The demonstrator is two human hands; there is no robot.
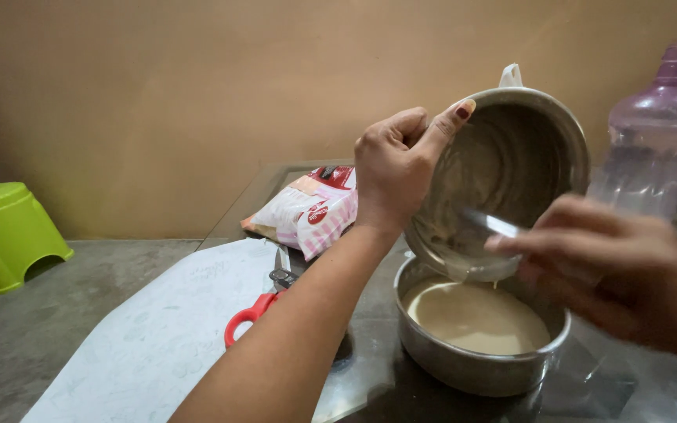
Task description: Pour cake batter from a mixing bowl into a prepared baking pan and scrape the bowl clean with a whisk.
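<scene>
Steel mixing bowl tipped on its side, pale batter dripping into a round steel cake tin below.

Gripping the bowl's rim at about ten o'clock, the left hand is clamping it with fingers curled behind and the thumb lying along the edge. The right hand, blurred at three o'clock, is pinching a spoon-like scraper against the bowl's lower inside wall — the bowl's lip is hanging just over the tin's far edge. Red-handled scissors are lying at nine o'clock of the tin on white parchment paper, with a pink-and-white packet beyond them. A purple plastic bottle is standing at two o'clock — a green stool is sitting far off at nine.
</scene>
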